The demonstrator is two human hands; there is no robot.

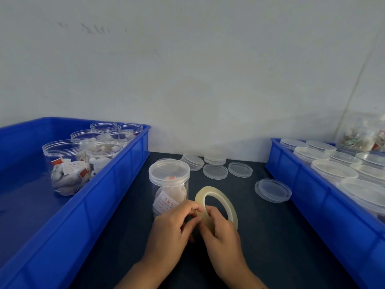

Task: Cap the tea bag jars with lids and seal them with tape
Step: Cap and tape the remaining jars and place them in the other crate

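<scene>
A clear jar of tea bags [169, 184] stands upright on the dark table with a clear lid on it. Just right of it I hold a thin roll of clear tape [218, 202] on edge. My right hand [221, 236] grips the roll's lower left rim. My left hand [175, 228] pinches at the tape's edge on that same rim, fingertips touching the roll. Several open jars of tea bags [66, 163] stand in the blue bin [116, 184] on the left. Loose clear lids [215, 171] lie on the table behind the roll.
A second blue bin [312, 197] on the right holds several lidded jars [333, 172], with one more jar [364, 134] stacked at the back. A lid [273, 190] lies close to that bin. A pale wall rises behind the table.
</scene>
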